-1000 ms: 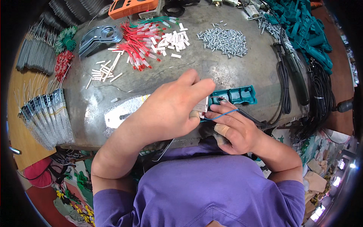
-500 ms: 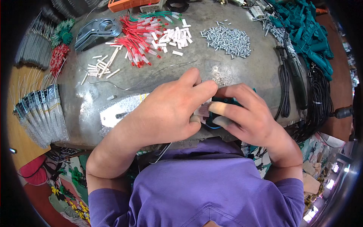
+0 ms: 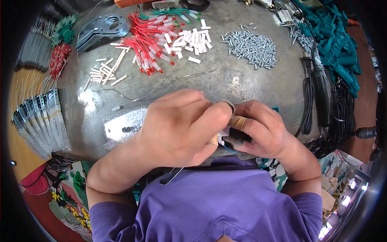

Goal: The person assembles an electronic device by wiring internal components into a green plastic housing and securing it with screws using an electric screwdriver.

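My left hand (image 3: pixel 177 129) and my right hand (image 3: pixel 260 131) meet above the bench's near edge, fingers closed and bent inward. Between their fingertips shows a small white part (image 3: pixel 221 139), mostly covered by the fingers. A blue wire (image 3: pixel 229 149) curves out below it. Tan tape wraps a finger of my right hand, and a dark covering shows on a left fingertip. Behind the right hand peeks the edge of a green plastic piece (image 3: pixel 275 109). Beside my left wrist lies a bubble-wrapped silver plate (image 3: pixel 123 128). A thin metal strip (image 3: pixel 172 176) sticks out below the left hand.
Along the far side lie red-wired indicator lamps (image 3: pixel 149 52), white sleeves (image 3: pixel 194 41), a heap of screws (image 3: pixel 252 47) and metal brackets (image 3: pixel 104 30). Green plastic housings (image 3: pixel 336 44) and coiled black cables (image 3: pixel 340 109) crowd the right. Wrapped strips (image 3: pixel 42 121) stand at left.
My left hand has turned and dropped slightly, its raised finger now bent down toward the right hand. Both hands are closer together, and the pale piece between them is more hidden.
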`<state>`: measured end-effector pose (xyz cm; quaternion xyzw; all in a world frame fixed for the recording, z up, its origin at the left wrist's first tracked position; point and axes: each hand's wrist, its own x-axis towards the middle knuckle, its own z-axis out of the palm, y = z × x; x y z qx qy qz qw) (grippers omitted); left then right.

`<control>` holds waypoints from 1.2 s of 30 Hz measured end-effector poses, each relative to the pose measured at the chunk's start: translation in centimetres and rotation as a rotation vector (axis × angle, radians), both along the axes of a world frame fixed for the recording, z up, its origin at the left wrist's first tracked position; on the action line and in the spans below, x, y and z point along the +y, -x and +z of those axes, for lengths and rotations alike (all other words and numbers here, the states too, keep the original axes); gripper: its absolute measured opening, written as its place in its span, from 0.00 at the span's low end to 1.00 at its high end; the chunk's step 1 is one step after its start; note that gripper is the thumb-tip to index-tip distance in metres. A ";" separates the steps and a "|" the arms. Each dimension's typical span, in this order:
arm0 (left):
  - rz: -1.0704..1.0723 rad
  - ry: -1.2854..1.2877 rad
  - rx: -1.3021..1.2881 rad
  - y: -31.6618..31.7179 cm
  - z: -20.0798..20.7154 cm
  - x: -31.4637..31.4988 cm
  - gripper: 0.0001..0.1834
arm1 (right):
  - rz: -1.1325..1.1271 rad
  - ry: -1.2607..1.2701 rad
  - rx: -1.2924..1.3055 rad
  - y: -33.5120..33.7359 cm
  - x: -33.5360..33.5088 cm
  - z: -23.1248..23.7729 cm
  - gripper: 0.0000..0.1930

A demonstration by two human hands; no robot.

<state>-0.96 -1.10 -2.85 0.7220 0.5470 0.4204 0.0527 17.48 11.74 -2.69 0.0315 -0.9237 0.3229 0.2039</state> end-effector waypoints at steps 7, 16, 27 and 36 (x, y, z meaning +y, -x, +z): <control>-0.085 0.093 -0.045 0.7 0.7 0.4 0.28 | 0.013 0.068 0.016 0.4 0.1 -0.4 0.21; -0.042 0.164 -0.028 0.5 0.7 0.2 0.29 | 0.036 0.130 0.022 0.6 0.3 -0.8 0.20; -0.026 0.159 -0.009 0.0 0.4 0.3 0.27 | 0.048 0.115 0.057 0.8 0.2 -1.2 0.19; -0.010 0.150 -0.022 0.6 0.7 0.3 0.21 | 0.052 0.131 0.036 0.8 0.4 -1.3 0.16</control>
